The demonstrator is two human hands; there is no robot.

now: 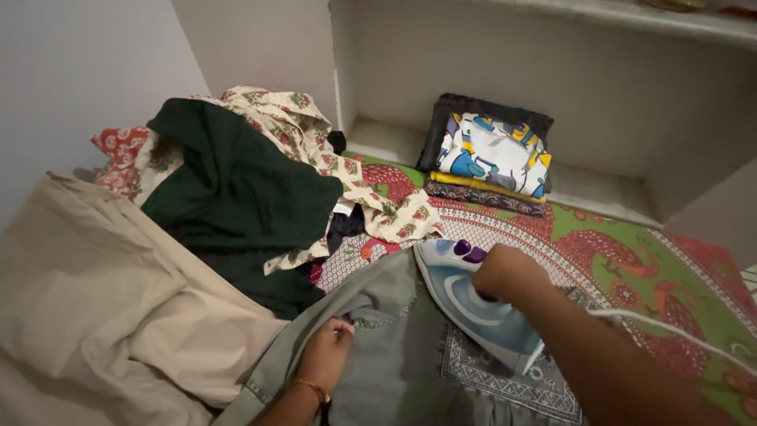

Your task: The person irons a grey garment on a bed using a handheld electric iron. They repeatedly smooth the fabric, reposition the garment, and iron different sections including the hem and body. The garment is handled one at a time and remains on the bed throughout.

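head view | looks steeply down and forward from above | close over patterned bedspread [631, 252] | wall shelf ahead

A patterned bedsheet [631, 244] with laundry spread over it

We see the red and green printed bedsheet carrying a grey-green garment [394, 363] at the near edge, a beige cloth [102, 315] to the left, and a heap of clothes [252, 173] behind, dark green and floral pieces tangled together. At the far edge, a folded stack [490, 154] sits against the white shelf recess [615, 102], a blue, white and yellow piece on top.
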